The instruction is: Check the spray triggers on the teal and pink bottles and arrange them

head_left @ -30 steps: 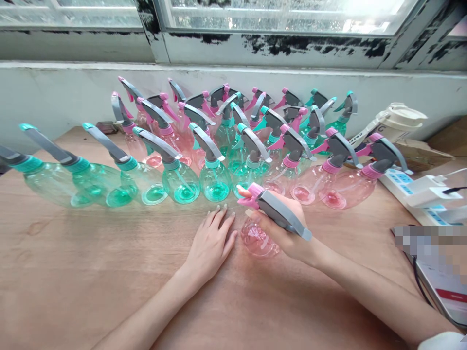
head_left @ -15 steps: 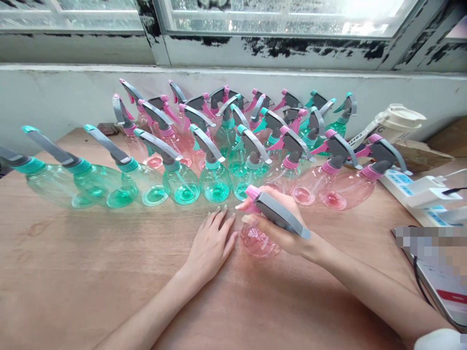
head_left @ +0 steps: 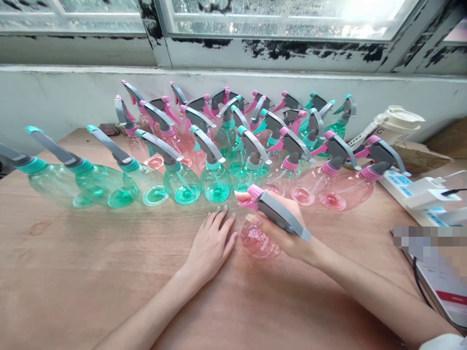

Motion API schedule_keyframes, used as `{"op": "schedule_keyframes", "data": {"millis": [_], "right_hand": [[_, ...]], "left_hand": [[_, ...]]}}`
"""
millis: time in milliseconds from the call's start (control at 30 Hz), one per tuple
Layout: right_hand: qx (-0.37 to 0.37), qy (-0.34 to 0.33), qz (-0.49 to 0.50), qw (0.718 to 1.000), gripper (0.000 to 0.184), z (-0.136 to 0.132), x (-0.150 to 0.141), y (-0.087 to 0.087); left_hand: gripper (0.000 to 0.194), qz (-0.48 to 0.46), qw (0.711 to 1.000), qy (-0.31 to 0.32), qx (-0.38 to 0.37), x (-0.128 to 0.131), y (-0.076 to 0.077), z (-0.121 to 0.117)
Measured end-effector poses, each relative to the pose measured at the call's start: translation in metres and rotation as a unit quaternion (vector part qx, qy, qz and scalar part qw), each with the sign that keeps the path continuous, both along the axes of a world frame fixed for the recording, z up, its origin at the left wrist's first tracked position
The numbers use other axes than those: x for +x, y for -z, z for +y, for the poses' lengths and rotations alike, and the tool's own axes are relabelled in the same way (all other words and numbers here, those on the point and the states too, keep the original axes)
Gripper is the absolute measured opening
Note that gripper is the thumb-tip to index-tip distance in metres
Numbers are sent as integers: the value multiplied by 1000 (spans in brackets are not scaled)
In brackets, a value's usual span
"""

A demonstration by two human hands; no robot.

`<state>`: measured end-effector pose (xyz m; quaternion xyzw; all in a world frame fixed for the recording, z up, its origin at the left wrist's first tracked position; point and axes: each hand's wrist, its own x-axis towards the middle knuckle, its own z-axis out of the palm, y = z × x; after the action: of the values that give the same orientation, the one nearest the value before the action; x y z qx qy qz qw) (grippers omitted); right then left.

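Note:
My right hand [head_left: 282, 226] is wrapped round the neck of a pink spray bottle [head_left: 260, 243] with a grey and pink trigger head. Its round see-through body shows below my fingers, close to the table; whether it touches the wood I cannot tell. Just left of it, my left hand [head_left: 215, 238] lies flat on the wooden table [head_left: 91, 282], fingers stretched out and nothing in them. Beyond my fingertips stands a front row of spray bottles, among them a green spray bottle [head_left: 216, 187] and, to the right, a pink spray bottle [head_left: 346, 189].
More pink and green spray bottles crowd behind the front row, up to the wall [head_left: 54, 97] under the window. On the right are a white cup [head_left: 397, 121], a power strip [head_left: 397, 187] with plugs, and a partly blurred device [head_left: 445, 282] with a black cable.
The view has shifted very slightly. My right hand keeps its hold on the pink spray bottle, its index finger a little closer to the trigger head; my left hand stays flat.

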<state>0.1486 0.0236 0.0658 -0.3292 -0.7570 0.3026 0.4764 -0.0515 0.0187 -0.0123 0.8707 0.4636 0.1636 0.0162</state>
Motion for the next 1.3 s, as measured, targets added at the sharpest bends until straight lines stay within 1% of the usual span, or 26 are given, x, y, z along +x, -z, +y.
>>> {"op": "schedule_keyframes", "data": {"millis": [200,500,633,700,833,900,1000,1167,1233,1300], "right_hand": [[2,18,-8,1000,20,-1,-1,-1],[7,4,-14,1000,26,0,0,1],[-7,-5,17,1000,25,1,-1,0],[-9,-2,21,1000,20,1,-2,-1],[11,17,6,1000,5,2,0,0],[22,14,4,1000,2,3,1,0],[21,-2,3,1000,6,3,2,0],[-29,-17,28,999,22,-1,-2,-1],[-39,-14,38,998,24,-3,-3,0],[-32,-5,40,999,23,-3,-4,1]], "left_hand": [[26,3,1000,1,-8,-1,1,1],[28,2,1000,0,-3,0,1,0],[27,-1,1000,0,-5,0,0,0],[27,1,1000,1,-10,0,0,0],[29,0,1000,2,-15,0,-2,0],[30,-2,1000,2,-13,0,-1,0],[32,-2,1000,1,-4,0,0,0],[30,1,1000,2,1,-1,2,1],[27,1,1000,1,-1,0,2,1],[27,-2,1000,0,-2,0,1,1]]}}
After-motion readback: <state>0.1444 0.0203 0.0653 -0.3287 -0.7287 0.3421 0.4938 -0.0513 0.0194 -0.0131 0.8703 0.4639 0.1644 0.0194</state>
